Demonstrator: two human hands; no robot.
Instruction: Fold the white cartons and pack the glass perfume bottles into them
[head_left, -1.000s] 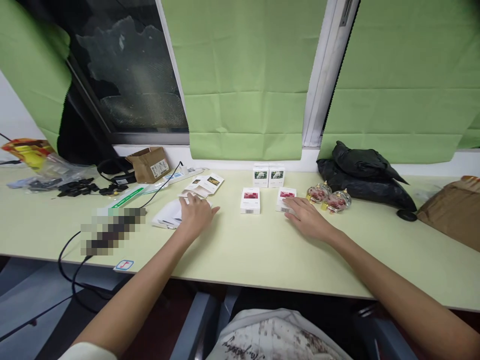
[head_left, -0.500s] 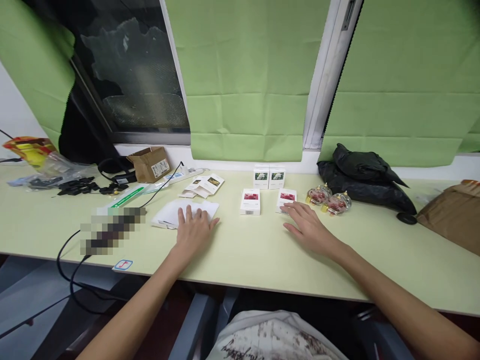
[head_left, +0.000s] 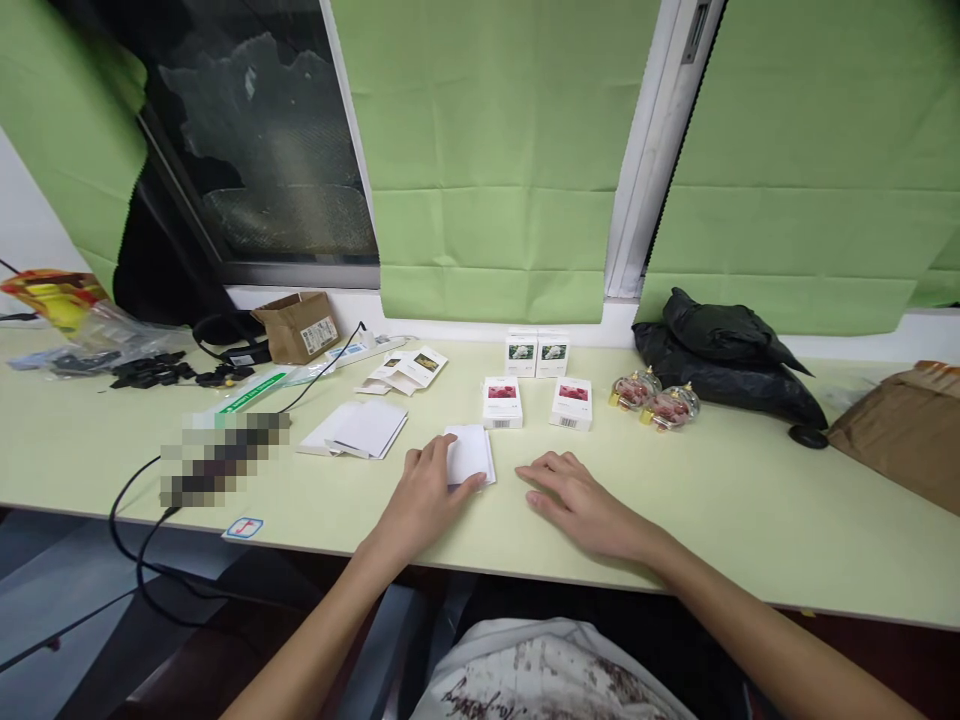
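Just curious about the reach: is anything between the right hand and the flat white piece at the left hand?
Nothing visible is in the way: only tabletop shows between the right hand and the flat white piece held by the left hand. The two boxes with red pictures sit farther back.

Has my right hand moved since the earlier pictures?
Yes: your right hand has drawn back from the right pink-flower box, toward you.

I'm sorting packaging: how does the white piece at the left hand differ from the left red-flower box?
The white piece shows a plain face; the box has a red flower picture and barcode. The left hand grips the white piece; no hand touches the box. Both are mostly white.
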